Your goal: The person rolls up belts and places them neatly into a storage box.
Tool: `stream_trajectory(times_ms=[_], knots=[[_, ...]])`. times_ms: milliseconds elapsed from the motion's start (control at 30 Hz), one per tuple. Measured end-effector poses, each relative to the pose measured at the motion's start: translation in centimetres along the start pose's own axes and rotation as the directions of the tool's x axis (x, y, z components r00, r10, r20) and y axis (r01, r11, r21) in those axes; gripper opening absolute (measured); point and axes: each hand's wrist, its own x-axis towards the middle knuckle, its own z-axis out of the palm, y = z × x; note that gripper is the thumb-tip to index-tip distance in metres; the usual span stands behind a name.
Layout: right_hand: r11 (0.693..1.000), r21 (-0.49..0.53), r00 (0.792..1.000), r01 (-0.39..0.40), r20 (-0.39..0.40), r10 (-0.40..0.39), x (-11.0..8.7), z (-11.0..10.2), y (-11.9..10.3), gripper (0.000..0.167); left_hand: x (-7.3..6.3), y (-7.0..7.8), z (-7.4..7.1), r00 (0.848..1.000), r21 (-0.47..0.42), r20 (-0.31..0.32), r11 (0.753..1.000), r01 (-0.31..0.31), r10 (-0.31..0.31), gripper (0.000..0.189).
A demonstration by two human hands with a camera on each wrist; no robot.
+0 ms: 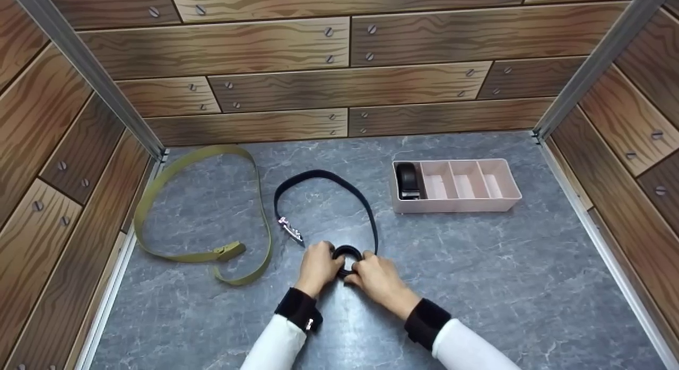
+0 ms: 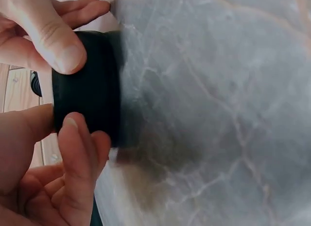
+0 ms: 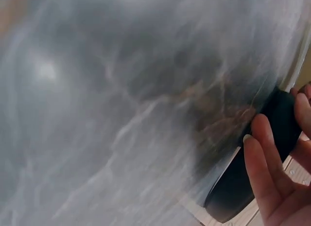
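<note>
A black belt (image 1: pixel 321 174) is partly rolled up, and its coil (image 1: pixel 347 248) stands on edge-side down on the grey surface between both hands. From the coil the loose strap arcs away and curves left to a silver buckle (image 1: pixel 290 230). My left hand (image 1: pixel 317 266) grips the coil's left side; my right hand (image 1: pixel 379 277) holds its right side. In the left wrist view, fingers and thumbs press the broad outer face of the coil (image 2: pixel 92 95) from both sides. The right wrist view has right fingertips against the coil (image 3: pixel 233 187).
An olive-green belt (image 1: pixel 196 257) with a matching buckle (image 1: pixel 231 250) lies in a loop at left. To the right stands a pink divided box (image 1: pixel 456 205); a rolled black belt (image 1: pixel 407 178) sits in its leftmost compartment. Wood-patterned walls (image 1: pixel 276 89) enclose the back and sides.
</note>
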Motion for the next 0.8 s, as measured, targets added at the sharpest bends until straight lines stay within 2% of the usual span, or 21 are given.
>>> stream_trajectory(times_ms=[100, 200, 267, 367, 433, 533, 667, 733, 800], knots=[[0.999, 0.000, 0.999, -0.041, -0.025, 0.041, -0.2, 0.2, -0.4, 0.033, -0.1, 0.2, 0.2, 1.000, -0.003, 0.006, 1.000, 0.012, -0.012, 0.016], [0.998, 0.026, 0.998, -0.056, -0.011, 0.057, -0.1, 0.1, -0.4, 0.032, -0.1, 0.3, 0.2, 1.000, 0.003, 0.024, 1.000, -0.014, 0.014, 0.009], [0.997, 0.061, 0.999, -0.044, 0.027, 0.043, -0.1, -0.2, -0.1, 0.029, 0.0, 0.4, 0.2, 0.999, 0.008, 0.039, 0.999, -0.037, 0.037, 0.005], [0.994, 0.107, 0.994, 0.006, 0.112, -0.018, 0.1, -0.8, 0.9, 0.025, 0.4, 0.3, -0.1, 0.993, 0.038, 0.081, 0.996, -0.085, 0.082, 0.004], [0.991, 0.122, 0.982, 0.048, 0.178, -0.069, 0.2, -1.3, 1.7, 0.027, 0.8, 0.2, -0.4, 0.983, 0.073, 0.127, 0.987, -0.140, 0.130, 0.008], [0.985, 0.139, 0.957, 0.105, 0.254, -0.138, 0.3, -1.7, 2.9, 0.036, 1.6, -0.1, -0.8, 0.953, 0.122, 0.211, 0.962, -0.246, 0.217, 0.017], [0.975, 0.160, 0.941, 0.152, 0.279, -0.192, 0.3, -1.8, 3.4, 0.032, 2.3, -0.4, -1.3, 0.914, 0.129, 0.299, 0.937, -0.325, 0.276, 0.028], [0.976, 0.143, 0.946, 0.162, 0.260, -0.195, 0.3, -1.7, 3.3, 0.027, 2.3, -0.5, -1.3, 0.909, 0.130, 0.301, 0.932, -0.339, 0.289, 0.026], [0.982, 0.108, 0.957, 0.157, 0.230, -0.179, 0.3, -1.5, 2.9, 0.025, 2.1, -0.5, -1.1, 0.923, 0.131, 0.258, 0.936, -0.326, 0.285, 0.017]])
